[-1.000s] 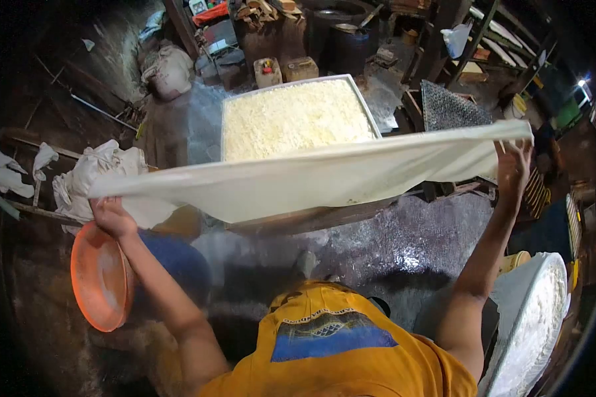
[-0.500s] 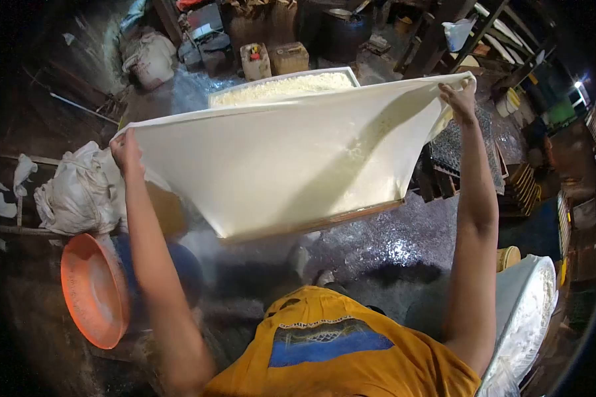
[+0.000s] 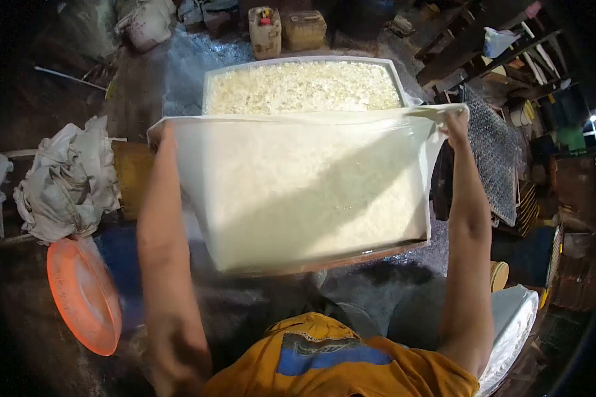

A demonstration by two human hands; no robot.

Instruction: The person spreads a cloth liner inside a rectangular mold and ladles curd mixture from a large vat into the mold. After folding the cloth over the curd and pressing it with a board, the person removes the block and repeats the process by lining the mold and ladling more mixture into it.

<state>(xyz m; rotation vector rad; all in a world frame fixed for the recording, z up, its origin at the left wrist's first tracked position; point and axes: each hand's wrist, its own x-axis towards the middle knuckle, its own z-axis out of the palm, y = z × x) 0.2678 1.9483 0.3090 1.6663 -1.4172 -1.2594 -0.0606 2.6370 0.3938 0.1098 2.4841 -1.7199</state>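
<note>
A thin white cloth (image 3: 298,192) is stretched between my two hands over a wide rectangular frame. My left hand (image 3: 163,134) is closed on its far left corner, partly hidden by a fold. The far right corner is gripped by my right hand (image 3: 455,127), with cloth bunched around the fingers. Along the near side, the cloth meets the brown edge of the frame (image 3: 351,258). Beyond the cloth's far edge shows a mass of pale, crumbly curds (image 3: 304,86) within the frame's white rim.
On the left are an orange basin (image 3: 83,298) and a heap of white cloths (image 3: 66,178). Two jerrycans (image 3: 265,33) stand behind the frame. Dark mesh panels (image 3: 490,152) lean on the right, and a white-lined container (image 3: 510,337) sits near my right arm.
Both hands have lowered the cloth's far edge toward me, and it lies flatter over the frame. More of the curds shows behind it. The view has shifted slightly.
</note>
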